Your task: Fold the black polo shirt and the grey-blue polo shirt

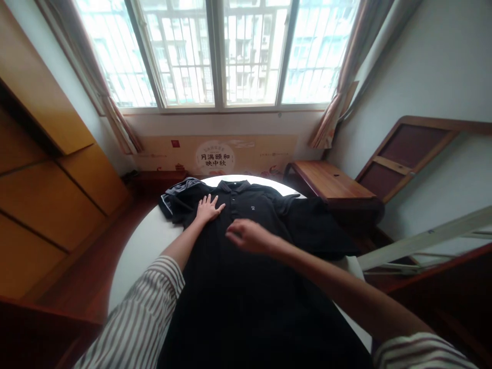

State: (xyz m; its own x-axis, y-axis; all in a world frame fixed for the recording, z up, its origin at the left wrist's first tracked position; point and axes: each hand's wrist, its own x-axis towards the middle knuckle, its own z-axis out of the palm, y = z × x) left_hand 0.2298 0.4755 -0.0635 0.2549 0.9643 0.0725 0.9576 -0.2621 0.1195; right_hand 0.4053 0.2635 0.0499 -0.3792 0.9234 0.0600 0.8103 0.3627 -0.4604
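Observation:
A black short-sleeved polo shirt [246,287] lies spread front up over a round white table [134,256], its collar [234,187] at the far edge. A small light logo shows on its chest. My left hand [209,208] rests flat on the upper left of the shirt, fingers spread. Over the middle of the chest is my right hand [249,236], slightly blurred, with its fingers curled in and nothing visible in them. Whether it touches the cloth I cannot tell. Grey fabric with white trim [180,188] lies at the shirt's left shoulder area. More black cloth [319,225] spreads to the right.
Wooden cabinets [77,195] stand on the left. At the far right are a low wooden bench [330,179] and a leaning wooden frame [403,148]. A pale rail [426,236] runs close to the table's right side. A barred window is behind.

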